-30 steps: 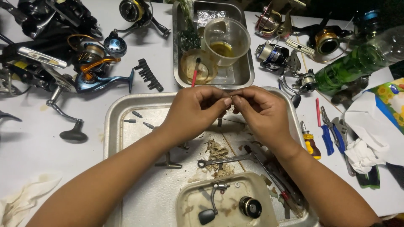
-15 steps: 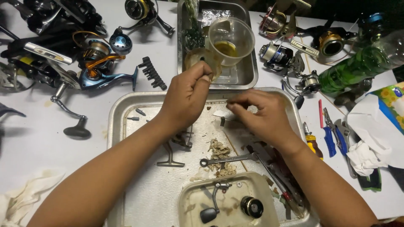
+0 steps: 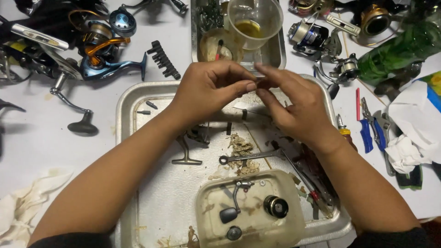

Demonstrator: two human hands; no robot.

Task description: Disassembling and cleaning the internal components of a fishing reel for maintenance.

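Above the metal tray [image 3: 126, 98], left hand [image 3: 209, 89] and right hand [image 3: 294, 103] fingers pinched together, any held part hidden.

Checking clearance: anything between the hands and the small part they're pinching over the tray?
Nothing visible. The left hand and right hand meet fingertip to fingertip above the tray, and whatever small part they pinch is hidden by the fingers. The plastic cup stands just behind, not between them.
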